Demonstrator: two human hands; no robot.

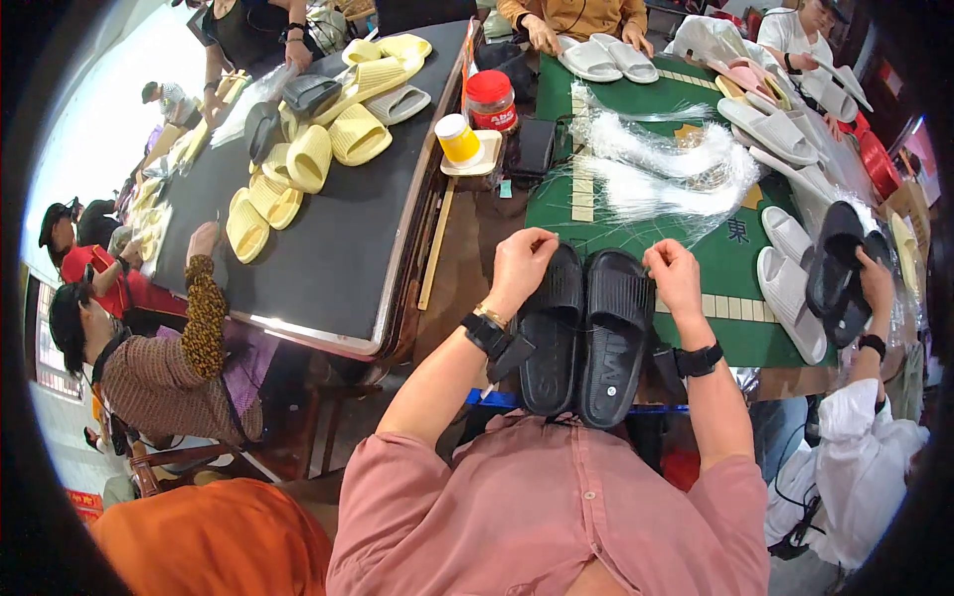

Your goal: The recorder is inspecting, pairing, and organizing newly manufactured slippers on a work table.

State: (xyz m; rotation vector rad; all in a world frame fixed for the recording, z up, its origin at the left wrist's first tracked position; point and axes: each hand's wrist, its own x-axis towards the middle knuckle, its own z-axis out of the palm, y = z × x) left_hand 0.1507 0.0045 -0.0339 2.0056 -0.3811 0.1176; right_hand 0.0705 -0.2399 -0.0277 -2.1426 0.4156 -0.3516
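In front of me a pair of black slippers [608, 363] stands side by side at the near table edge, heels toward me. My left hand [524, 266] is closed in a pinch at the outer side of the left slipper's ribbed strap. At the right slipper's strap, my right hand [677, 275] is pinched closed too. Whatever lies between the fingertips is too small to make out. Just beyond the slippers, a loose bundle of thin white plastic strands [661, 179] spreads over the green tabletop [556, 214].
A dark table [338, 228] on the left bears several yellow slippers [310, 159]. Between the tables stand a red-lidded jar [490, 99] and a yellow tub [458, 141]. Grey slippers [790, 298] lie at right, where a co-worker's hand [876, 283] holds black slippers. Other people sit around.
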